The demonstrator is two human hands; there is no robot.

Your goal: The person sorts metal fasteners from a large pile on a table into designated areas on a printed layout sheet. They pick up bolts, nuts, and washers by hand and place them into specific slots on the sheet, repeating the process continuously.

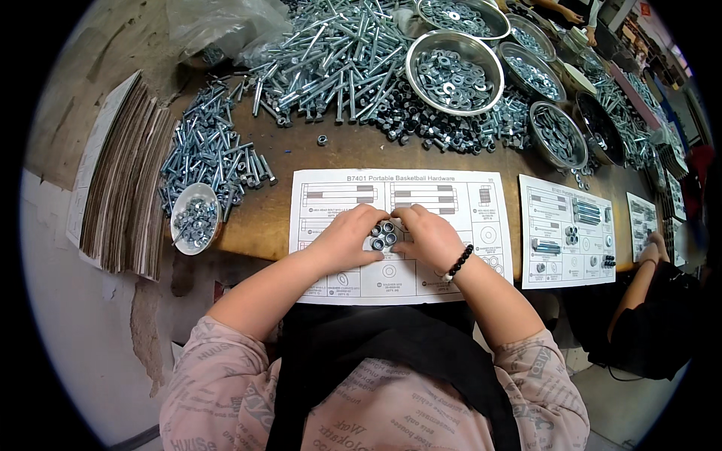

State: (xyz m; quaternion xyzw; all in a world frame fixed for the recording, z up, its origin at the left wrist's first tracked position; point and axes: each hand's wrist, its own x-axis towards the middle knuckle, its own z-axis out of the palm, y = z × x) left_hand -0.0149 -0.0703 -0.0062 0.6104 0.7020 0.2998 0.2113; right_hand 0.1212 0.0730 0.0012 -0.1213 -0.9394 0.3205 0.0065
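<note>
A printed sheet with line drawings of hardware point(474, 282) lies on the table in front of me. On its middle sits a small cluster of several hex nuts point(383, 236), metallic with dark rings inside. My left hand point(347, 239) curls around the cluster's left side, its fingertips at the nuts. From the other side my right hand point(429, 239), with a black bead bracelet point(461, 263) on the wrist, closes in with bent fingers and thumb. The nuts are pressed together between both hands. Finger undersides are partly hidden.
Loose bolts point(214, 146) and a white bowl of small hardware point(195, 218) lie left, beside stacked cardboard sheets point(124, 180). Beyond are piled long bolts point(323, 60), dark nuts point(421, 124) and metal bowls of washers point(455, 75). Rightward lies another sheet with hardware point(568, 263), near a co-worker's hand point(653, 248).
</note>
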